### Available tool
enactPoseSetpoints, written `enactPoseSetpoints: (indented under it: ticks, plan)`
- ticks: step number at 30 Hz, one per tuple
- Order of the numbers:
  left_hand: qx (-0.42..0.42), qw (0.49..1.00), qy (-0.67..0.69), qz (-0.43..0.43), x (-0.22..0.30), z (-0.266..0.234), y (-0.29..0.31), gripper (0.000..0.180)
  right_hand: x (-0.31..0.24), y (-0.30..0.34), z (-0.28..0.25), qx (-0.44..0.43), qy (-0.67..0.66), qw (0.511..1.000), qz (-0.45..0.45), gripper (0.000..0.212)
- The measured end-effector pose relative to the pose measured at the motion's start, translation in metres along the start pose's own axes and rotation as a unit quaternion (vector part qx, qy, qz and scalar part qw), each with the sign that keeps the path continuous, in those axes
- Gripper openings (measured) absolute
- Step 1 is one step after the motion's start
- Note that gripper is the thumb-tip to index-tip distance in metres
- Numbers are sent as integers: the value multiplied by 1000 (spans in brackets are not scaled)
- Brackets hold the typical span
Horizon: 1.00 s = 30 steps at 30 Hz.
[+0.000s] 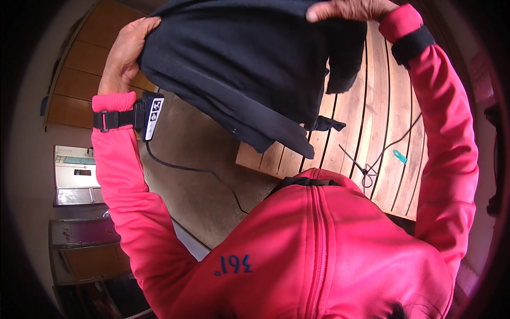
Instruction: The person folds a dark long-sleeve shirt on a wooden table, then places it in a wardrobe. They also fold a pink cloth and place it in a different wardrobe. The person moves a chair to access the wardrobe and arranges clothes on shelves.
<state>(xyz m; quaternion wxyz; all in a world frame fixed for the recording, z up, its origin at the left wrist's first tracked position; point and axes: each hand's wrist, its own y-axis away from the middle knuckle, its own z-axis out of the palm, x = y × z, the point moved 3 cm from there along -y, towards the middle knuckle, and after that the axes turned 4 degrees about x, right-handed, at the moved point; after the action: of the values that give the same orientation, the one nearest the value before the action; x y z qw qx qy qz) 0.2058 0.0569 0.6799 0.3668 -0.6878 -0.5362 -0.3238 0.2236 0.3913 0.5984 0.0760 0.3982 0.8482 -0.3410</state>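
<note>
A black cloth garment (239, 69) hangs spread between my two hands in front of me; its exact kind I cannot make out. At its left edge, my left hand (127, 50) is closed on the fabric, thumb on top. Higher up on the right, my right hand (350, 9) grips the garment's upper part, with its thumb lying over the cloth and its fingers partly hidden. The lower hem slants down toward my chest, and a narrow flap (330, 124) dangles over the wooden slats.
A slatted wooden platform (276, 162) is at the right, with a small teal clip-like piece (399, 156) and a thin black cable (366, 171) on it. Grey floor (186, 138) lies at the left, below a wooden cabinet (79, 64). A black cord (180, 167) runs from my left wrist device (151, 117).
</note>
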Motion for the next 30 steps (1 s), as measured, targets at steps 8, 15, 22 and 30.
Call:
enactPoseSetpoints:
  ticks: [8,15,22,30]
  plan:
    - [-116,990,-74,-20,10,17,50,31,73,-10,2,260,43,954,145,14]
    - [-110,962,-232,-95,4,1,81,33,80,-65,8,294,-205,931,74,13]
    - [40,977,-175,-113,19,-52,106,26,57,-95,7,267,-71,961,20,15]
    - [142,949,-248,-132,16,-54,126,31,103,-133,52,267,-126,953,-70,23]
